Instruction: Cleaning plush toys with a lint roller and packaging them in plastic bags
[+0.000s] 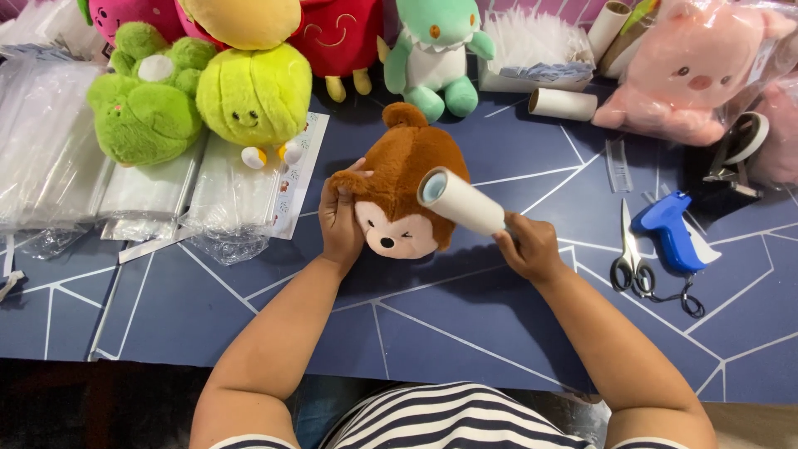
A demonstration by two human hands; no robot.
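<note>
Two hands work on the brown monkey plush (pixel 399 187) lying on the counter (pixel 465 324); left hand (pixel 341 220) grips its side; right hand (pixel 528 248) grasps a white lint roller (pixel 460 201) laid upon its head; rolling seems underway; next probably needs steady strokes.

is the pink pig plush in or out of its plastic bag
In. The pink pig plush at the table's far right is wrapped in clear plastic, with shiny creases across its body. Whether the bag is sealed cannot be told.

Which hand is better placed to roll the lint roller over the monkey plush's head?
Right hand: it grips the white lint roller, whose end lies against the brown monkey plush. Left hand steadies the plush's side.
</note>
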